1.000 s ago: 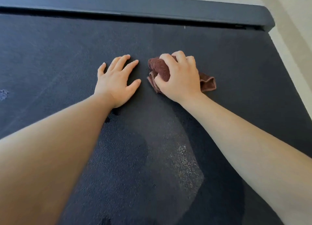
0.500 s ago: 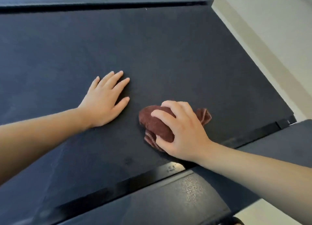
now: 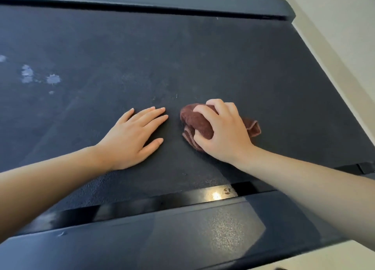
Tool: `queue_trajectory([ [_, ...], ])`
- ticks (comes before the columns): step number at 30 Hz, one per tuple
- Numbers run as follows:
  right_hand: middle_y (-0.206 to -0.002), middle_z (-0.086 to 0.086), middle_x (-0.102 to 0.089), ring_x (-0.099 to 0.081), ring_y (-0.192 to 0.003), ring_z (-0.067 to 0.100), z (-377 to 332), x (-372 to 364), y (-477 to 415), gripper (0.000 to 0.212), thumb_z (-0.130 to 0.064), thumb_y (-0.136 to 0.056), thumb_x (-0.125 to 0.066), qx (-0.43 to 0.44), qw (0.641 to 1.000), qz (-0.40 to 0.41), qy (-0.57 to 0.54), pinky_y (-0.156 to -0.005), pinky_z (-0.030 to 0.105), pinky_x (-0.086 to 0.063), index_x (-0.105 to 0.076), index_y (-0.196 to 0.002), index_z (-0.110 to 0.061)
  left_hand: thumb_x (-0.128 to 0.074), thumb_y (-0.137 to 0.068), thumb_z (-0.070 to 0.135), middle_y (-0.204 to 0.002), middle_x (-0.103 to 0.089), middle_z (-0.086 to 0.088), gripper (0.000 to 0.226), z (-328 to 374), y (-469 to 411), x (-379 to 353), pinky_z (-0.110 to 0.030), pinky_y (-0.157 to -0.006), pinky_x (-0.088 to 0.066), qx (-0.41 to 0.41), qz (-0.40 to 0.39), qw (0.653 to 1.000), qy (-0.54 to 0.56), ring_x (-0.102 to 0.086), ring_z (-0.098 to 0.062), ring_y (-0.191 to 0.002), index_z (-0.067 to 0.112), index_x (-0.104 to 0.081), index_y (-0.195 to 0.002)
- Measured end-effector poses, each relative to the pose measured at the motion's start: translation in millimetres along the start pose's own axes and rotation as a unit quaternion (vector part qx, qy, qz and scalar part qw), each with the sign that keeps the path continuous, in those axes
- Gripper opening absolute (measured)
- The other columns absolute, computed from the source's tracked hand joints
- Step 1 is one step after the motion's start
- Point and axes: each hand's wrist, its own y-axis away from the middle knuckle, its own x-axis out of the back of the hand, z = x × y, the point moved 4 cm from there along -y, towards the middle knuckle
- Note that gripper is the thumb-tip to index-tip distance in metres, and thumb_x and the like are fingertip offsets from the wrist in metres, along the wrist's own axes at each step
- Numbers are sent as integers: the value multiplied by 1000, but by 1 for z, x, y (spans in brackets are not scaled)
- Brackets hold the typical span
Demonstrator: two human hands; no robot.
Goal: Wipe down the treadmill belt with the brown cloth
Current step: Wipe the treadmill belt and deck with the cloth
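While the right hand [image 3: 225, 133] curls its fingers and thumb around the bunched brown cloth [image 3: 197, 124], it holds the cloth down on the treadmill belt [image 3: 203, 56], right of centre and towards the near edge. One loose corner of the cloth sticks out past the little-finger side of the hand. Just beside it, not touching the cloth, the left hand [image 3: 132, 135] lies palm-down on the belt, fingers straight and close together, thumb set a little apart. Further left on the dark, grainy belt sit several pale splotches [image 3: 53, 79] (whitish, with ragged edges), well apart from both hands. A glossy black strip [image 3: 162, 202] runs along the belt's near edge, catching a bright glare; a small mark [image 3: 227, 191] next to that glare is too blurred to read. Beyond the strip lies the near side rail [image 3: 182, 241], and the far side rail [image 3: 142, 0] borders the belt at the top. Pale floor [image 3: 334, 36] shows on the right.
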Motion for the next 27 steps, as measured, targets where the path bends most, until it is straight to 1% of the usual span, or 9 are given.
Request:
queue_trajectory([
  [3, -123, 3, -53, -46, -107, 31, -11, 4, 44, 45, -41, -74, -57, 67, 997, -29, -23, -80, 48, -48, -59, -116, -25, -16, -88, 55, -156, -17, 8, 67, -6, 20, -1, -37, -117, -6, 15, 6, 999, 33, -13, -13, -144, 25, -27, -147],
  [7, -121, 6, -57, -50, -105, 34, -28, 2, 73, 46, -40, -71, -59, 131, 991, -24, -20, -76, 47, -50, -62, -114, -23, -19, -87, 54, -155, -20, 7, 67, -3, 22, 1, -38, -117, -8, 29, 12, 999, 39, -15, -13, -144, 25, -30, -146],
  [10, -118, 4, -58, -52, -103, 33, -33, -1, 59, 45, -44, -71, -56, 129, 991, -21, -19, -71, 45, -51, -63, -111, -24, -19, -87, 54, -155, -20, 9, 66, -4, 21, 1, -34, -116, -5, 34, 16, 999, 35, -15, -12, -144, 26, -29, -146],
  [13, -115, 3, -58, -52, -101, 32, -35, -4, 40, 45, -46, -73, -52, 121, 992, -18, -26, -71, 44, -51, -63, -111, -24, -20, -87, 55, -155, -20, 8, 67, -6, 22, 1, -30, -115, -3, 37, 19, 999, 35, -15, -11, -143, 24, -27, -146],
  [16, -115, 3, -58, -51, -100, 32, -38, -6, 21, 47, -46, -74, -48, 101, 994, -20, -26, -71, 45, -51, -64, -111, -23, -20, -87, 56, -155, -22, 7, 68, -7, 23, 1, -36, -116, -8, 50, 25, 998, 32, -17, -14, -143, 24, -29, -145],
  [19, -117, 3, -57, -49, -101, 32, -39, -7, 15, 46, -44, -74, -51, 90, 995, -15, -34, -73, 46, -50, -63, -112, -24, -18, -86, 57, -156, -20, 7, 66, -9, 27, 1, -42, -116, -9, 73, 25, 997, 29, -15, -15, -144, 29, -29, -145],
  [22, -118, 3, -56, -49, -103, 33, -44, -10, 30, 45, -43, -72, -54, 138, 989, -16, -40, -74, 46, -49, -63, -112, -24, -13, -86, 58, -157, -14, 8, 66, -11, 34, -1, -42, -116, -6, 79, 11, 997, 25, -10, -14, -145, 33, -23, -147],
  [24, -117, 5, -58, -51, -100, 33, -47, -11, 34, 45, -41, -71, -57, 167, 985, -19, -41, -71, 46, -50, -64, -111, -23, -13, -87, 59, -157, -11, 9, 64, -16, 38, 0, -42, -116, -6, 68, 3, 998, 18, -9, -13, -145, 36, -21, -147],
  [27, -114, 5, -59, -52, -97, 32, -47, -12, 17, 45, -41, -71, -58, 166, 985, -13, -40, -70, 45, -50, -65, -111, -22, -16, -88, 60, -157, -13, 10, 60, -30, 41, 5, -46, -115, -8, 54, -3, 999, 4, -11, -13, -145, 42, -23, -145],
])
